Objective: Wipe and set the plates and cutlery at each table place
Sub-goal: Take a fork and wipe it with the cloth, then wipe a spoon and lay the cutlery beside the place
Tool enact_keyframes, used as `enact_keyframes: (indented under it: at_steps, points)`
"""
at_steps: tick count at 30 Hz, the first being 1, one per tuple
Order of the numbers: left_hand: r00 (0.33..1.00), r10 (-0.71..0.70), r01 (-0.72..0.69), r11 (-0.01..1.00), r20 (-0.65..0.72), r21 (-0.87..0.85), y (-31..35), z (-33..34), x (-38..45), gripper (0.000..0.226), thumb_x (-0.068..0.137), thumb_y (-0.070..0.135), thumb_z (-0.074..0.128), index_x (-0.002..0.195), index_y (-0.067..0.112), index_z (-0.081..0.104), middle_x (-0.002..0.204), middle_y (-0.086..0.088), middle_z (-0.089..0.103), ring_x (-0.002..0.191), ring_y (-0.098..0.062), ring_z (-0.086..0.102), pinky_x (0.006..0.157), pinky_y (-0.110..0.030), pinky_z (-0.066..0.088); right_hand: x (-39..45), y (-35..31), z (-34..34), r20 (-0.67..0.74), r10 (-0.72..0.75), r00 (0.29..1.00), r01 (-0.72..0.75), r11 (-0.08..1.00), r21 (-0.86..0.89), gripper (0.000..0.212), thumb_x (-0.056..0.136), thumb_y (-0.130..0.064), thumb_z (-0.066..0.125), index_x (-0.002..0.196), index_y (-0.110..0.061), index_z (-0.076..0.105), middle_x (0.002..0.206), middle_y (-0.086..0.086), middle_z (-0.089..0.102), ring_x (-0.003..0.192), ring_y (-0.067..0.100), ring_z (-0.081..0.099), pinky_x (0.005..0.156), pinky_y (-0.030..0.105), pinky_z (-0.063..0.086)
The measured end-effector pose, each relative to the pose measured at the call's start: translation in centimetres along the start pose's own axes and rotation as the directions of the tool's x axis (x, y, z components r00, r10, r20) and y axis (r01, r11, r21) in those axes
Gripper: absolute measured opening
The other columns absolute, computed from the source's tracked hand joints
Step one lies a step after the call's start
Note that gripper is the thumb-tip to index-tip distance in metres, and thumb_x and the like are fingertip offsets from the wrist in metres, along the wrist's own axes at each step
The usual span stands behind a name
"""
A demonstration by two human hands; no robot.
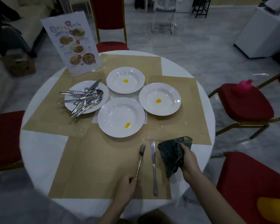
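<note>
My left hand (125, 187) pinches the handle end of a fork (140, 159) that lies on the near tan placemat (90, 167). A knife (153, 167) lies just right of the fork. My right hand (190, 162) grips a crumpled dark cloth (172, 154) right of the knife. Three white plates, each with a yellow spot, sit mid-table: near (113, 123), far (132, 75), right (168, 92). A fourth plate (71, 91) at the left carries a heap of cutlery (86, 97).
A standing menu card (71, 44) is at the table's far left. Red chairs ring the round white table (39, 149): far (110, 25), left (5, 135), right (244, 102) with a pink bottle (243, 86), near right (252, 183) with a yellow object (273, 209).
</note>
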State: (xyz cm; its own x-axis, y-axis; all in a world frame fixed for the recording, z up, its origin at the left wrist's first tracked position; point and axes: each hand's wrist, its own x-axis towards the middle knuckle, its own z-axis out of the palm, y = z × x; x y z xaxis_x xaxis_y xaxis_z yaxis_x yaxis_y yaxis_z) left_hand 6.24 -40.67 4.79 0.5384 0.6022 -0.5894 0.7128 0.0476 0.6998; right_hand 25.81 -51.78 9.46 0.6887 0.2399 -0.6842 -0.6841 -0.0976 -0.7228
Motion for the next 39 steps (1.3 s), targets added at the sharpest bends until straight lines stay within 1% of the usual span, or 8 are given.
enact_keyframes:
  at_steps: [7, 11, 14, 21, 25, 28, 33, 39]
  points:
    - [0.989, 0.145, -0.141, 0.973, -0.009, 0.18, -0.4, -0.5, 0.8, 0.015, 0.085, 0.016, 0.066, 0.073, 0.021, 0.06, 0.06, 0.008, 0.06, 0.055, -0.001, 0.053, 0.05, -0.012, 0.038, -0.6, 0.5, 0.9, 0.043, -0.006, 0.999, 0.007, 1.0, -0.008, 0.03, 0.102, -0.028, 0.046, 0.122, -0.009, 0.059, 0.111, 0.008, 0.066, 0.101, 0.023, 0.06, 0.075, 0.032, 0.05]
    - [0.977, 0.204, -0.179, 0.942, -0.06, 0.283, -0.7, -0.6, 1.2, 0.015, 0.086, 0.021, 0.065, 0.072, 0.019, 0.062, 0.062, 0.003, 0.063, 0.058, -0.006, 0.058, 0.055, -0.023, 0.046, -0.8, 0.8, 2.6, 0.107, -0.002, 0.994, 0.004, 1.0, -0.022, 0.029, 0.102, -0.028, 0.047, 0.122, -0.011, 0.06, 0.112, 0.009, 0.067, 0.101, 0.024, 0.063, 0.072, 0.031, 0.051]
    - [0.982, 0.175, -0.15, 0.95, -0.07, 0.274, -0.7, -1.8, 1.6, 0.015, 0.087, 0.02, 0.061, 0.073, 0.016, 0.061, 0.065, -0.001, 0.064, 0.059, -0.01, 0.057, 0.056, -0.028, 0.045, -0.7, 0.9, 4.4, 0.175, -0.016, 0.985, 0.023, 0.999, -0.043, 0.028, 0.1, -0.03, 0.05, 0.121, -0.014, 0.06, 0.115, 0.009, 0.068, 0.102, 0.024, 0.065, 0.071, 0.031, 0.053]
    - [0.964, 0.187, -0.165, 0.978, -0.192, 0.125, -0.2, -9.4, 3.8, 0.019, 0.091, 0.015, 0.055, 0.073, 0.019, 0.059, 0.07, 0.003, 0.064, 0.066, -0.013, 0.062, 0.06, -0.028, 0.05, -1.0, 1.1, 11.8, 0.431, -0.038, 0.901, 0.118, 0.98, -0.161, 0.036, 0.094, -0.038, 0.059, 0.128, -0.026, 0.059, 0.123, 0.002, 0.068, 0.11, 0.019, 0.066, 0.094, 0.038, 0.053]
    - [0.94, 0.18, -0.162, 0.983, -0.289, 0.086, 0.7, -15.0, 6.0, 0.018, 0.09, 0.014, 0.055, 0.074, 0.014, 0.06, 0.068, 0.0, 0.064, 0.067, -0.018, 0.063, 0.063, -0.038, 0.053, -1.6, 1.0, 17.7, 0.518, -0.007, 0.856, 0.145, 0.964, -0.225, 0.026, 0.098, -0.033, 0.053, 0.121, -0.025, 0.06, 0.114, -0.002, 0.07, 0.097, 0.009, 0.067, 0.072, 0.011, 0.052]
    - [0.919, 0.193, -0.169, 0.981, -0.343, 0.1, 1.3, -18.9, 8.3, 0.016, 0.089, 0.014, 0.054, 0.075, 0.012, 0.06, 0.068, -0.001, 0.064, 0.067, -0.019, 0.063, 0.063, -0.039, 0.051, -1.5, 1.1, 21.8, 0.509, 0.029, 0.86, 0.148, 0.941, -0.304, 0.032, 0.099, -0.032, 0.051, 0.123, -0.015, 0.061, 0.111, 0.002, 0.072, 0.1, 0.015, 0.069, 0.083, 0.027, 0.056]
    - [0.89, 0.289, -0.208, 0.946, -0.353, 0.25, 3.0, -24.3, 13.7, 0.012, 0.09, 0.014, 0.051, 0.08, 0.012, 0.058, 0.077, 0.0, 0.061, 0.071, -0.016, 0.057, 0.059, -0.024, 0.042, -0.6, 2.0, 26.1, 0.474, 0.051, 0.879, 0.128, 0.932, -0.339, 0.021, 0.1, -0.033, 0.048, 0.109, -0.024, 0.064, 0.102, -0.004, 0.074, 0.09, 0.01, 0.07, 0.076, 0.025, 0.056]
    - [0.877, 0.455, -0.254, 0.713, -0.155, 0.654, 4.9, -27.5, 20.3, 0.026, 0.091, 0.01, 0.048, 0.117, 0.013, 0.053, 0.118, -0.006, 0.046, 0.109, -0.025, 0.045, 0.084, -0.038, 0.047, 0.0, 2.7, 27.9, 0.389, 0.034, 0.92, 0.098, 0.945, -0.313, 0.017, 0.098, -0.035, 0.051, 0.106, -0.028, 0.065, 0.095, -0.011, 0.075, 0.086, 0.005, 0.07, 0.069, 0.02, 0.054]
